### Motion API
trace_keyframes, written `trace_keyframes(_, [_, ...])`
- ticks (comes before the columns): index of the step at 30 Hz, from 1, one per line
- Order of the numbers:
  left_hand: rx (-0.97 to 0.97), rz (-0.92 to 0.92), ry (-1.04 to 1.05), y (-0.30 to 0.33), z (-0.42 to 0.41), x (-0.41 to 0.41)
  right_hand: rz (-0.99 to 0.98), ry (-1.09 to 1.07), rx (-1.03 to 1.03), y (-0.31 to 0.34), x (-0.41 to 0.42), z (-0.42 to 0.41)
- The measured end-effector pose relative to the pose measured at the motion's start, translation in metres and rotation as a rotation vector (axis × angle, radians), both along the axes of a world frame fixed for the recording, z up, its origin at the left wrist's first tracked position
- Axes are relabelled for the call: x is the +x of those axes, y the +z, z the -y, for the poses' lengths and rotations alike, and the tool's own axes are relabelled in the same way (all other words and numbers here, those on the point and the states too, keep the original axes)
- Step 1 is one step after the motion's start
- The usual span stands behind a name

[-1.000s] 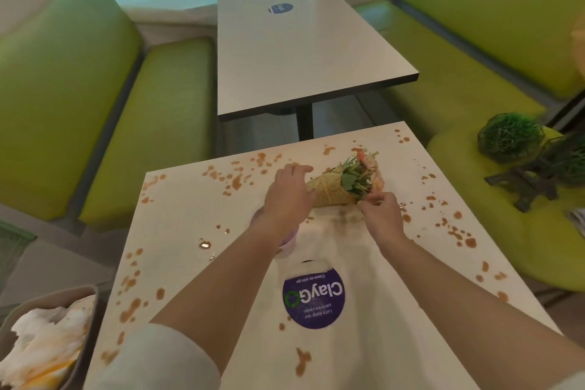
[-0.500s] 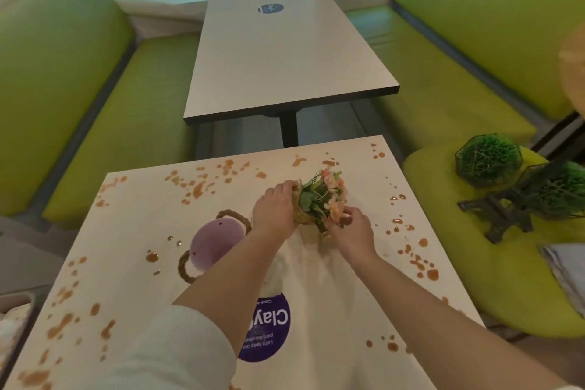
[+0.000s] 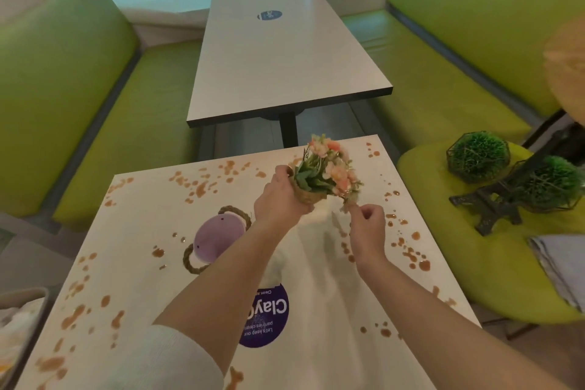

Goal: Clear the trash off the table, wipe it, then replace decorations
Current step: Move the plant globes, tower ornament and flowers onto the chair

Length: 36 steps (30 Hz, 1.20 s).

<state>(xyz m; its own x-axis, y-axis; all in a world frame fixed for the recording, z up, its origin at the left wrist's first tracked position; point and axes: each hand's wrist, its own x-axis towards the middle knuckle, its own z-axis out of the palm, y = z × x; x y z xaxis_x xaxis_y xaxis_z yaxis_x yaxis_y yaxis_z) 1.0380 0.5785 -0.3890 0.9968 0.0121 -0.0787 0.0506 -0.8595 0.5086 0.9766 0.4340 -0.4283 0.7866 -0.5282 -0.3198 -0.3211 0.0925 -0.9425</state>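
Note:
A small woven pot of pink and green artificial flowers (image 3: 326, 172) is lifted above the far part of the white table (image 3: 316, 263). My left hand (image 3: 280, 203) grips the pot's woven base. My right hand (image 3: 367, 225) pinches a drooping flower sprig at the bouquet's lower right edge. Brown sauce splatters (image 3: 202, 188) cover the tabletop. A purple plush toy (image 3: 218, 239) lies on a braided rope coaster (image 3: 190, 261) left of my left arm. A round purple sticker (image 3: 269, 321) sits on the table between my arms.
Two green ball plants in wire frames (image 3: 478, 157) and a dark Eiffel Tower figure (image 3: 497, 203) stand on the green seat at right, near a folded grey cloth (image 3: 560, 269). A bin with crumpled paper (image 3: 19, 326) is at lower left. Another table (image 3: 278, 51) stands beyond.
The flower pot has come up off the table and turned upright in my left hand. My right hand slid off the blooms and now pinches a low sprig.

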Motion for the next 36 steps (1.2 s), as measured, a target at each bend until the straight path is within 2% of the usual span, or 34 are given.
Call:
trace_keyframes(7, [-0.617, -0.058, 0.137, 0.046, -0.035, -0.019, -0.018, 0.173, 0.023, 0.034, -0.016, -0.033])
trace_keyframes(12, [-0.752, -0.066, 0.103, 0.059, -0.082, -0.041, 0.058, 0.309, 0.07, 0.069, -0.013, -0.078])
trace_keyframes(18, [-0.591, -0.044, 0.134, 0.044, -0.138, -0.046, 0.091, 0.47, 0.189, 0.084, -0.011, -0.132])
trace_keyframes(23, [-0.541, -0.036, 0.136, 0.021, -0.161, -0.059, -0.015, 0.501, 0.115, 0.07, -0.01, -0.159])
trace_keyframes(28, [-0.571, -0.042, 0.106, 0.007, -0.17, -0.08, -0.091, 0.487, -0.016, 0.055, -0.006, -0.163])
trace_keyframes(33, [-0.104, 0.032, 0.23, -0.005, -0.163, -0.089, -0.097, 0.487, -0.139, 0.033, -0.008, -0.166])
trace_keyframes(36, [-0.068, 0.044, 0.264, -0.015, -0.158, -0.092, -0.077, 0.456, -0.154, 0.029, -0.008, -0.168])
